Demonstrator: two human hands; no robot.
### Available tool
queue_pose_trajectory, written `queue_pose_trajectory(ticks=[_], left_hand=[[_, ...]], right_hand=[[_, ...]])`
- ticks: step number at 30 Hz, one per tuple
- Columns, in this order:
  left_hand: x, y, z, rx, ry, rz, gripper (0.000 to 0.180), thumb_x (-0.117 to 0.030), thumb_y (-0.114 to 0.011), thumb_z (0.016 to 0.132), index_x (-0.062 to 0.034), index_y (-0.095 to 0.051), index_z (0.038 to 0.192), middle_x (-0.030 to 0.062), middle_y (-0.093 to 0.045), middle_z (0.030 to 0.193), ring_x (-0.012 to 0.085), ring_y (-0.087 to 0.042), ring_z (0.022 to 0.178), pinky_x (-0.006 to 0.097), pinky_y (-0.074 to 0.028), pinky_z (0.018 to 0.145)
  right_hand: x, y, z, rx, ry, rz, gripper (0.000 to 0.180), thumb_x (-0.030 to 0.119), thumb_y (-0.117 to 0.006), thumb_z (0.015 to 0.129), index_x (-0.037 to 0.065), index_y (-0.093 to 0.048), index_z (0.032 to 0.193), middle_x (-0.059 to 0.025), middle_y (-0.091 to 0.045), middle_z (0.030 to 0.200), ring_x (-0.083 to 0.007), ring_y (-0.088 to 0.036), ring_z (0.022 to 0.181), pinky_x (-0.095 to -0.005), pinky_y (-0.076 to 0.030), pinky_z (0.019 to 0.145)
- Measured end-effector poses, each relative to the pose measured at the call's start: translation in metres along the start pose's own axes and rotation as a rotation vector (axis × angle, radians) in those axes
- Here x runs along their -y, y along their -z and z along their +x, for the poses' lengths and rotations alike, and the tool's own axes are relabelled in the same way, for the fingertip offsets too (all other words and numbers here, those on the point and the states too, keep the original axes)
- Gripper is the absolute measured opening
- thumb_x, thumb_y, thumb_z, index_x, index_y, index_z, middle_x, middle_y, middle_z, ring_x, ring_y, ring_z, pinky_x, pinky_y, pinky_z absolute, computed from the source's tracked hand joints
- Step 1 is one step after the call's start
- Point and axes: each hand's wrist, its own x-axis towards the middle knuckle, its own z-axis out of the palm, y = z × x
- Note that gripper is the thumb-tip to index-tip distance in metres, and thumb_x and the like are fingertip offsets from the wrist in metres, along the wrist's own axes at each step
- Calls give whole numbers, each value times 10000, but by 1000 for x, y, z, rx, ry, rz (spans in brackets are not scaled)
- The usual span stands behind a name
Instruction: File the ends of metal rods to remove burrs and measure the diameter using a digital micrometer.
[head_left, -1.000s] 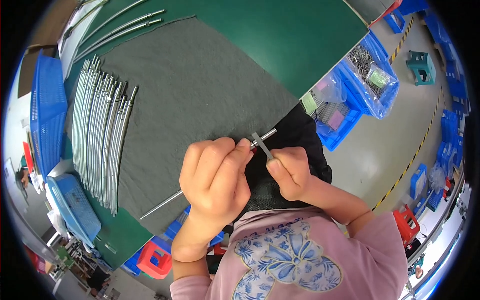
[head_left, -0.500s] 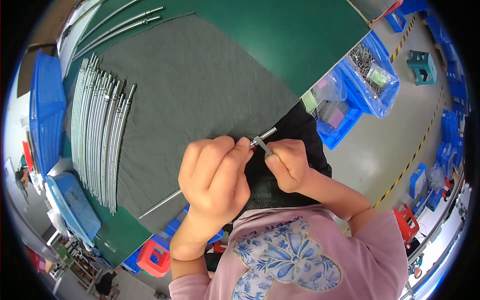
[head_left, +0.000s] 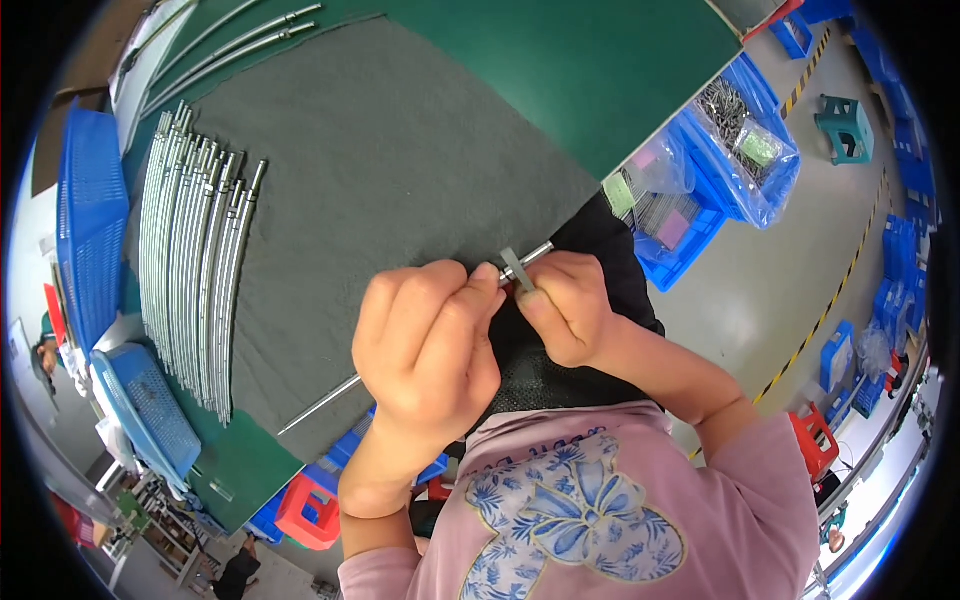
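A thin metal rod (head_left: 322, 404) slants across the near part of the grey cloth, its far right end sticking out past my fingers. My left hand (head_left: 425, 345) is closed round the rod, thumb and fingertips pinching it near a stepped collar. Between thumb and forefinger, my right hand (head_left: 568, 305) pinches a small flat grey strip (head_left: 517, 268), which lies crosswise against the rod just beyond my left fingertips. The strip's lower end is hidden in my right grip. A row of similar metal rods (head_left: 195, 270) lies side by side at the left of the cloth.
The grey cloth (head_left: 370, 150) covers part of a green table (head_left: 560, 70). More rods (head_left: 235, 60) lie at the back left. Blue baskets (head_left: 92, 220) stand along the left edge. Blue bins (head_left: 725, 200) with metal parts and plastic bags sit beyond the right edge. A red stool (head_left: 308, 515) is below.
My right hand has shifted slightly left and up along with the strip, nearer my left fingertips. My left hand keeps its hold on the rod.
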Motion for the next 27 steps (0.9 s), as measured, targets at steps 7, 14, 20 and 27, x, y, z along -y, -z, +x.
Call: queue_pose_trajectory(ticks=[7, 14, 20, 27], left_hand=[[0, 0, -3, -23, -10, 1, 211, 48, -669, 552, 18, -615, 754, 72, -536, 720, 214, -489, 589, 300, -404, 498], [0, 0, 0, -27, -14, 14, 187, 59, -666, 566, 22, -597, 736, 76, -538, 716, 215, -489, 592, 297, -407, 496], [-1, 0, -3, -38, -35, 14, 184, 53, -671, 564, 19, -591, 726, 72, -537, 715, 212, -484, 588, 299, -402, 489], [1, -5, -4, -42, -10, 11, 180, 59, -667, 569, 12, -596, 727, 68, -528, 707, 213, -480, 585, 298, -399, 489]], right_hand=[[22, 13, 8, 96, -125, 59, 230, 155, -517, 827, 43, -465, 632, -112, -459, 531, -316, -495, 478, -378, -360, 426], [56, 31, 17, 208, -399, 75, 266, 152, -488, 861, 40, -459, 621, -152, -443, 511, -348, -478, 468, -391, -343, 420], [65, 37, 15, 242, -471, 40, 283, 171, -486, 871, 30, -472, 627, -160, -450, 508, -353, -490, 482, -399, -341, 423], [58, 39, 3, 266, -598, 183, 321, 181, -482, 877, 30, -453, 596, -157, -449, 498, -333, -481, 454, -386, -324, 415]])
